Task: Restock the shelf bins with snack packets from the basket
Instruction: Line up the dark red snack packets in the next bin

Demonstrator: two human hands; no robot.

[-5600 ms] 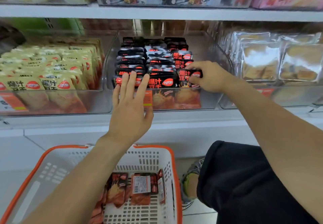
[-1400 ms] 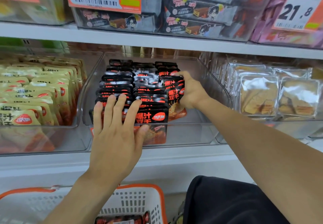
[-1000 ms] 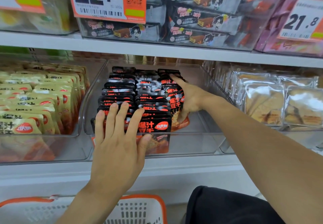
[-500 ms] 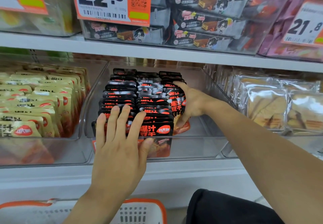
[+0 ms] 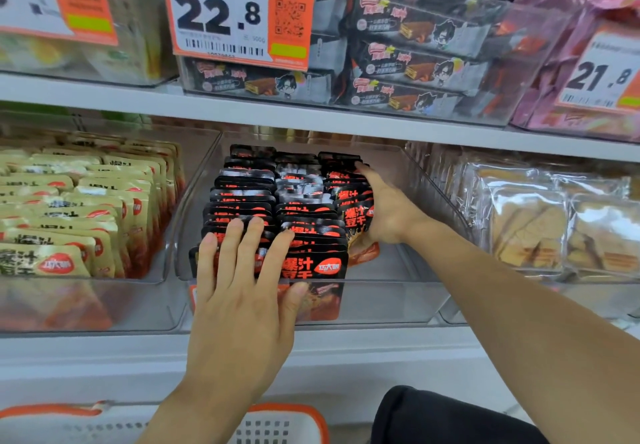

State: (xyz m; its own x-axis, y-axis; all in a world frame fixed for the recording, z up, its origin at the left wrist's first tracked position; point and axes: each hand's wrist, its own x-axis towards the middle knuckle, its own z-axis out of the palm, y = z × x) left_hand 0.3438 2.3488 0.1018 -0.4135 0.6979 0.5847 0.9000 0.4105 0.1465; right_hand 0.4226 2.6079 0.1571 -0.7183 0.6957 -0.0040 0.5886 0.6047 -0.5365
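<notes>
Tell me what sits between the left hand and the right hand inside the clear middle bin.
In the head view, rows of black snack packets stand between them: the left hand presses the front packets, the right hand lies against the right-hand row.

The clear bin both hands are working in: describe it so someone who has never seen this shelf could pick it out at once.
On the lower shelf, under the 22.8 price tag, three clear bins stand side by side. It is the middle bin, with the left hand on its front packets and the right hand inside. Only it holds black-and-red packets; its neighbours hold yellow packets and clear-wrapped pastries.
</notes>
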